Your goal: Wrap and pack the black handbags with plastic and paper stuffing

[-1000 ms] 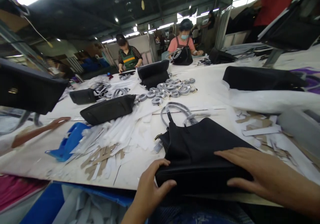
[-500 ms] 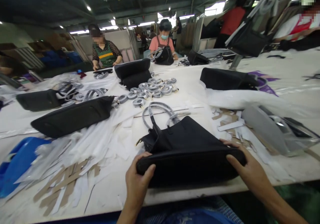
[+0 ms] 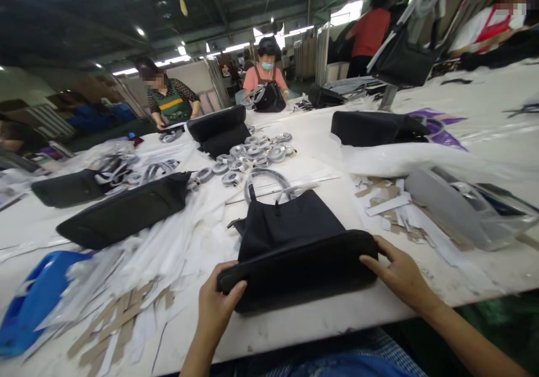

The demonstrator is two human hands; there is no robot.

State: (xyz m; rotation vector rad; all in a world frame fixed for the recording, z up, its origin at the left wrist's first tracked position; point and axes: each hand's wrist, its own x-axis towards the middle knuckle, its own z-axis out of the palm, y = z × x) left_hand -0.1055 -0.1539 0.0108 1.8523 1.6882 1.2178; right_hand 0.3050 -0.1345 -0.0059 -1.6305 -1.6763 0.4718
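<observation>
Pale worktable (image 3: 303, 316), left hand (image 3: 217, 298) and right hand (image 3: 398, 270), thumbs inward, snug grip around ends of black bag (image 3: 295, 264).

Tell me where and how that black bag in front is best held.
Probably by both ends of its base, one hand from each side. The black bag lies with that long base facing the camera and its handle pointing away, so the ends are nearest; the left hand and right hand grip them there.

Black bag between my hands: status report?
Left hand, right hand: gripping base ends. Black bag: base facing wearer, handles pointing away. Scraps: both sides.
</observation>
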